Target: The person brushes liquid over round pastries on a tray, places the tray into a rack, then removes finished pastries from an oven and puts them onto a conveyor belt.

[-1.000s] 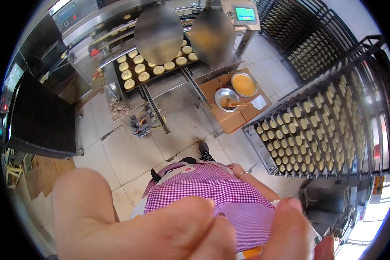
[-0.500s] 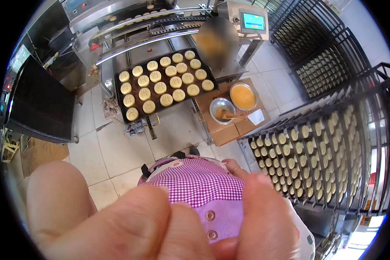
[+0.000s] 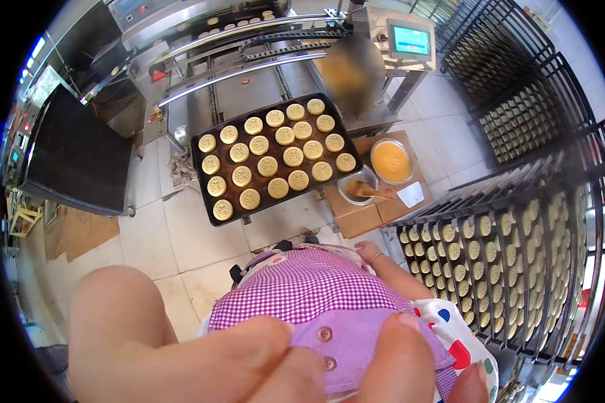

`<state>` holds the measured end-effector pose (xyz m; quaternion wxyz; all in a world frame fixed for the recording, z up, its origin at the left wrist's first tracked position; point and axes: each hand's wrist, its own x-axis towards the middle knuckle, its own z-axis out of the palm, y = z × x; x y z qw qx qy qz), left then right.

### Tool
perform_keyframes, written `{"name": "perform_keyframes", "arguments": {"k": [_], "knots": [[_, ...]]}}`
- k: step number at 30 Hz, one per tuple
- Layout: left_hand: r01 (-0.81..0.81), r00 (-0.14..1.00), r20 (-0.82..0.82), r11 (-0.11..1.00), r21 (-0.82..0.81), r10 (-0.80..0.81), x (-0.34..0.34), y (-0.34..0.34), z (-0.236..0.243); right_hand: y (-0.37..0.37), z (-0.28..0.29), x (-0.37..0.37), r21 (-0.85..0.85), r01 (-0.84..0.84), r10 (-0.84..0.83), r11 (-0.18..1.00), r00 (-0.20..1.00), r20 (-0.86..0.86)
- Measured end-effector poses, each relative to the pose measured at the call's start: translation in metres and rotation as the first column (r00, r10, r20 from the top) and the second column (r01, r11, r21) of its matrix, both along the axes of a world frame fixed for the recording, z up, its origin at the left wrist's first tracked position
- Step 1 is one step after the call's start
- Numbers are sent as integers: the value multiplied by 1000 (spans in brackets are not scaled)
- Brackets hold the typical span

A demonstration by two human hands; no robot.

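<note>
My right hand (image 3: 368, 250) hangs low beside my purple checked apron (image 3: 296, 282), a bracelet at its wrist; its fingers are mostly hidden. Large out-of-focus fingers (image 3: 228, 356) fill the bottom, close to the camera; whether they belong to my left hand or another person I cannot tell, and nothing shows in them. Ahead, a dark baking tray (image 3: 274, 205) carries rows of round pale pastries with stamped tops (image 3: 267, 166). Its near corner partly covers a metal bowl (image 3: 348, 191) holding a wooden-handled brush (image 3: 376, 194). Beside that stands a bowl of orange-yellow liquid (image 3: 391, 161).
The bowls stand on a cardboard-covered surface (image 3: 356, 218) with a white scraper-like piece (image 3: 411, 195). A metal machine with rails (image 3: 242, 76) and a screen (image 3: 411, 40) is behind the tray. Racks of pastry trays (image 3: 477, 269) line the right. A dark cabinet (image 3: 81, 158) stands left.
The tray has come nearer to me and now overlaps the metal bowl. The view has shifted a little, and more of my right forearm shows. The large close fingers have moved slightly.
</note>
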<state>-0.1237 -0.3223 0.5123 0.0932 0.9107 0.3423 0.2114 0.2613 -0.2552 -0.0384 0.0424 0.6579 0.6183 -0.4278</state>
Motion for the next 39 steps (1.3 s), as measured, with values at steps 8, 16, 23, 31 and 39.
{"name": "perform_keyframes", "arguments": {"k": [8,16,23,31,39], "knots": [[-10,999,40,999,32,9,-13,10,-6,22,-10,-16,-56,-68,63,996,995,-84],[-29,999,25,999,17,28,-17,13,-1,19,8,-29,-77,-7,1,997,997,-76],[-48,999,-13,999,-12,48,-20,12,7,15,-6,-20,-103,-19,16,994,999,-29],[-9,1000,3,1000,4,9,-17,18,0,9,-17,-17,-10,-114,113,993,993,-39],[0,999,45,999,37,-1,-22,17,-3,-2,-15,-5,-38,-84,82,996,995,-51]]}}
